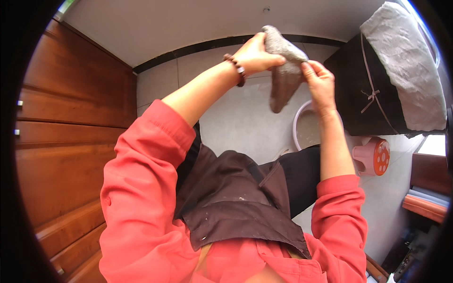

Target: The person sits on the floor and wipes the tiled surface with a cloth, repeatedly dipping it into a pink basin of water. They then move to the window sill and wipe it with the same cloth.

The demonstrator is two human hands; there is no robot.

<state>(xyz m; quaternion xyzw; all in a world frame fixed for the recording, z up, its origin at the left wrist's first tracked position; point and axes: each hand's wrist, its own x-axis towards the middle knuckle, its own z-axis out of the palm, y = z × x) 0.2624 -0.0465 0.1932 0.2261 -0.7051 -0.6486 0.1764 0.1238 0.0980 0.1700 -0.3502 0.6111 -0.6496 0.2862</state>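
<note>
A greyish-brown cloth [287, 76] hangs folded between both hands in front of me. My left hand [256, 58], with a beaded bracelet at the wrist, grips its upper left part, the thumb lying across the fabric. At the cloth's right edge, my right hand [318, 83] pinches it between thumb and fingers. The cloth's lower end dangles free. Below my right hand, partly hidden by the forearm, a round basin [295, 123] with a pale rim stands on the tiled floor and holds cloudy water.
Wooden cabinets [74, 159] line the left side. A pink stool [366, 156] with a red, white-spotted seat stands right of the basin. Above it is a dark-covered piece of furniture [348, 85] with a grey cloth [407, 63] on top. A white wall [198, 24] rises ahead.
</note>
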